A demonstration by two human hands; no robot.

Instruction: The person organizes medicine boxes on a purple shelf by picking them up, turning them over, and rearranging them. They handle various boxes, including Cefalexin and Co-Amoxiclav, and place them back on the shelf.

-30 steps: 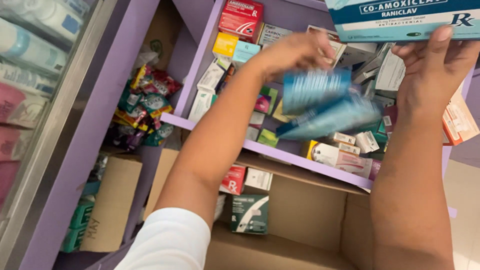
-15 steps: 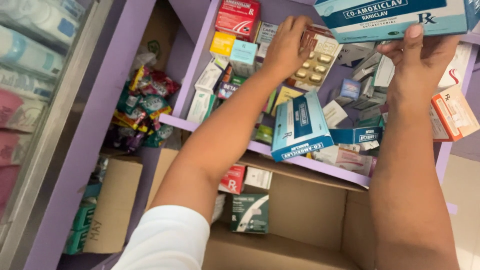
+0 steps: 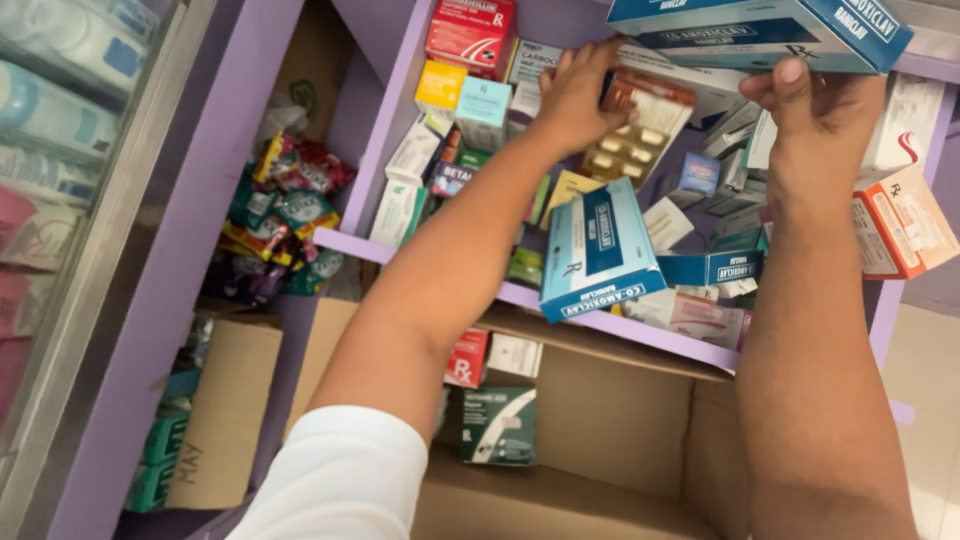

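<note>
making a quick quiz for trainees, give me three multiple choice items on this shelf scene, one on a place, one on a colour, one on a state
1. Where does the blue and white box with the dark stripe lie?
A. on the purple shelf's front edge
B. in the cardboard carton below
C. behind the glass at left

2. What colour is the shelf frame?
A. green
B. purple
C. white

3. What is the left hand doing?
A. hanging free
B. gripping a blister pack of tablets
C. resting on the carton

Answers: 1 A, it leans over the shelf lip; 2 B, the boards are purple; 3 B, its fingers close on the blister pack, while the right hand holds a blue box up.
</note>
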